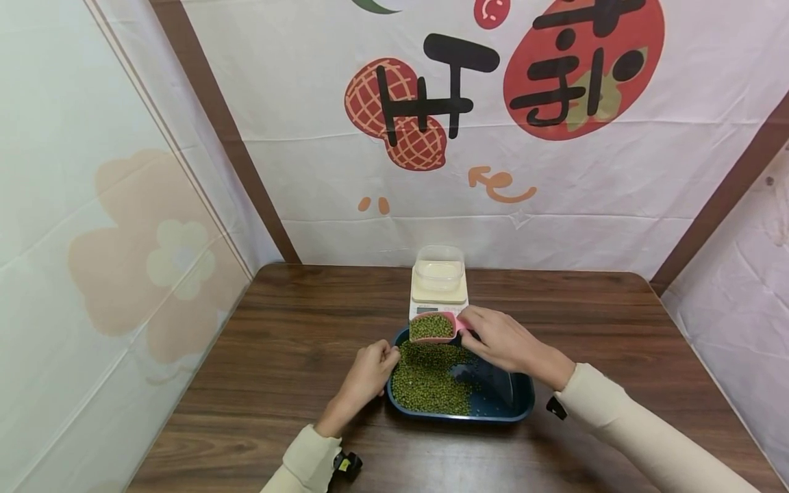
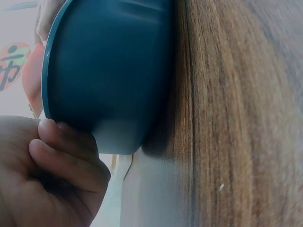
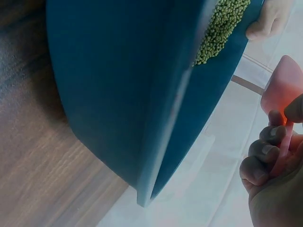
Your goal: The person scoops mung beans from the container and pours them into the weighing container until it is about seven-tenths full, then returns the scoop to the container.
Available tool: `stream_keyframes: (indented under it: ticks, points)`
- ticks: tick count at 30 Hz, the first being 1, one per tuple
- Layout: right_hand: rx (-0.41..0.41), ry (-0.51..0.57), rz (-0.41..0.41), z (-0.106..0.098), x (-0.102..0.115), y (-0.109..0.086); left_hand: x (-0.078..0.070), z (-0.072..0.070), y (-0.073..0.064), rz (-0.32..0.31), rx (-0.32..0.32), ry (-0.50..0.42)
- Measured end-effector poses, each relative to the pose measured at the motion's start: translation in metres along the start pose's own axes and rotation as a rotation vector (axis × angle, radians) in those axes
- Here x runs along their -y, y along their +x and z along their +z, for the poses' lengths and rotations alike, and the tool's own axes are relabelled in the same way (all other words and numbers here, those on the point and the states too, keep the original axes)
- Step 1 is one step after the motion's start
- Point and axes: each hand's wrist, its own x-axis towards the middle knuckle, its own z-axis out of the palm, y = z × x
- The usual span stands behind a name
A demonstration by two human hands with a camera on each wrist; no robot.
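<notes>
My right hand grips the handle of a pink scoop, its bowl heaped with green mung beans. In the right wrist view the fingers wrap round the scoop's handle. The scoop is held above the far left part of a dark blue tray. More mung beans lie in the tray, mostly on its left side. My left hand pinches the tray's left rim; the left wrist view shows its fingers curled at the tray wall.
Just behind the tray, a white kitchen scale stands on the wooden table. A clear plastic container sits on the scale. A printed cloth hangs behind the table's far edge.
</notes>
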Motion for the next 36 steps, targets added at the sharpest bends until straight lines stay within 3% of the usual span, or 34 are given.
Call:
stream_keyframes:
  ticks: [21,36]
  points:
    - [-0.036,-0.019,0.007,0.000,-0.016,0.013,0.001,0.001,0.000,0.012,-0.008,-0.003]
    - [-0.040,-0.031,0.034,0.000,-0.022,0.033,0.000,0.000,-0.001,0.006,-0.010,-0.016]
